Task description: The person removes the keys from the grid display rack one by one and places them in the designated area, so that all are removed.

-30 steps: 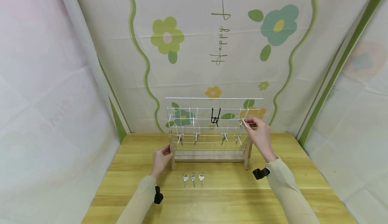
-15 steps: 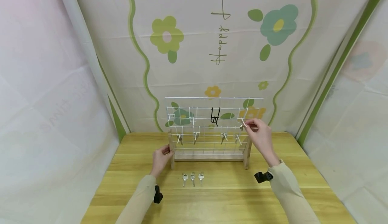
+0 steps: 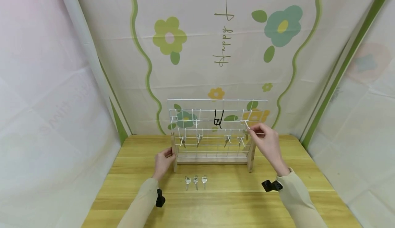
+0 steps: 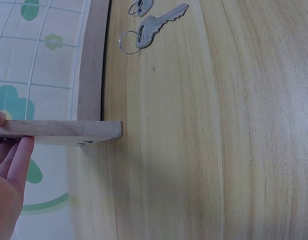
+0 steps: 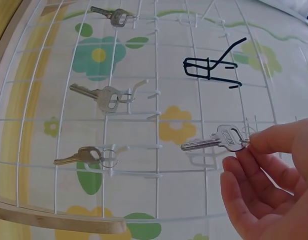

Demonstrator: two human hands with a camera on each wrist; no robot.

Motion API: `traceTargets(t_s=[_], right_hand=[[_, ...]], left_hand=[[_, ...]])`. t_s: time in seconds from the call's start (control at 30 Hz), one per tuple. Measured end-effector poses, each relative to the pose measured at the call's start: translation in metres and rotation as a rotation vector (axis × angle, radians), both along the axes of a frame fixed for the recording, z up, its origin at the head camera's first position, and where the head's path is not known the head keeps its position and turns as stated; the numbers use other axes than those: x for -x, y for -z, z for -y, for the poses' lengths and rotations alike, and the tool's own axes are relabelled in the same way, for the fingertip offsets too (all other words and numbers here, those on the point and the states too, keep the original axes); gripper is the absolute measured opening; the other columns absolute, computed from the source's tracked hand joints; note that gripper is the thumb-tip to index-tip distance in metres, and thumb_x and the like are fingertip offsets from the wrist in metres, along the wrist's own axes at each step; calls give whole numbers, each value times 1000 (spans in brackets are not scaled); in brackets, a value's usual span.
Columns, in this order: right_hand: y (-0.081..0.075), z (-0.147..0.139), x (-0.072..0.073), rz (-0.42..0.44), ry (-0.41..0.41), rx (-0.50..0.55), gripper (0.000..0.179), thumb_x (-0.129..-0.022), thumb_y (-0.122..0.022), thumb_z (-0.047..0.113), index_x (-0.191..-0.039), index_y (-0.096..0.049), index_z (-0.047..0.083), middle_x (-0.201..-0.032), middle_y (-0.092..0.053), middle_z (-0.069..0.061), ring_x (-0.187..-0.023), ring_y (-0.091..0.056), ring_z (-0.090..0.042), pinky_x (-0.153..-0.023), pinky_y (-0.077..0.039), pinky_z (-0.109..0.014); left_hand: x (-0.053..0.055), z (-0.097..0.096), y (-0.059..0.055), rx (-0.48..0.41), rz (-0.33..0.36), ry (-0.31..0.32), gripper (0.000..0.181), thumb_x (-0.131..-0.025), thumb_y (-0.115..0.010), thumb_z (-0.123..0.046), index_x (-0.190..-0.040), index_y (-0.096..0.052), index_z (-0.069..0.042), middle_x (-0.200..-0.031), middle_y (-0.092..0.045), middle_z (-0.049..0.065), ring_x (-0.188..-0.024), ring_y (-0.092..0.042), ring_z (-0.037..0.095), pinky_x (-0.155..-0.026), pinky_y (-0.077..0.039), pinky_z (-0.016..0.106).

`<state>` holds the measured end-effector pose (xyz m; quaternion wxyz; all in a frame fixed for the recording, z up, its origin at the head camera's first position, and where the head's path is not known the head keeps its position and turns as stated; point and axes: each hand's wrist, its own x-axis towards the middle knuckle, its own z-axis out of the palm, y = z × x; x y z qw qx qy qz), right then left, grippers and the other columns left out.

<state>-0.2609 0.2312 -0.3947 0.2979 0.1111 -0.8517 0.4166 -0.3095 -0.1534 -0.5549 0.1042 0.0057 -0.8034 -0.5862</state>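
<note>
My right hand (image 3: 266, 140) is at the upper right of the white wire rack (image 3: 217, 99). Between its thumb and forefinger it pinches a silver key (image 5: 227, 138) by the ring, close to a white hook (image 5: 204, 159) partly hidden behind the key. The key's blade points away from the fingers. My left hand (image 3: 163, 163) grips the wooden side post (image 4: 58, 128) of the rack, thumb on one face and fingers on the other. On the lower row of hooks hang several keys, among them a key with a round ring (image 5: 86, 156) and a key with a square head (image 5: 108, 99).
Three keys with rings, such as the rightmost key (image 3: 204, 180), lie in a row on the wooden table (image 3: 222, 204) before the rack. A black hook (image 3: 218, 118) sits mid-rack on the upper row, with white hooks left of it. A printed curtain (image 3: 197, 73) stands behind.
My right hand has drawn slightly right and down, its wrist lower, still pinching the key by the hook. The left hand keeps its grip on the post.
</note>
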Motion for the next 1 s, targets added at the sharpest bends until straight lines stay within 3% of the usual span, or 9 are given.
traceTargets(t_s=[0.23, 0.4, 1.0], right_hand=[[-3, 2, -10, 7, -17, -2, 6, -91, -70, 9, -90, -70, 3, -89, -73, -13, -78, -59, 11, -66, -53, -3], [3, 7, -16, 62, -20, -36, 5, -91, -70, 11, -91, -70, 6, -88, -73, -10, -76, -60, 8, -65, -55, -7], [84, 44, -19, 384, -87, -40, 6, -87, -75, 13, -87, -70, 10, -84, -72, -2, -72, -63, -3, -65, -54, -15]], left_hand=[[-1, 0, 1, 3, -5, 1, 36, -88, -68, 3, -123, -63, 11, -120, -67, 30, -109, -69, 39, -87, -62, 35], [0, 0, 2, 12, -9, -3, 36, -88, -68, 3, -123, -64, 11, -120, -68, 29, -108, -70, 38, -86, -62, 33], [0, 1, 1, 21, -15, 5, 37, -88, -69, 2, -124, -63, 11, -120, -68, 30, -108, -69, 39, -87, -62, 35]])
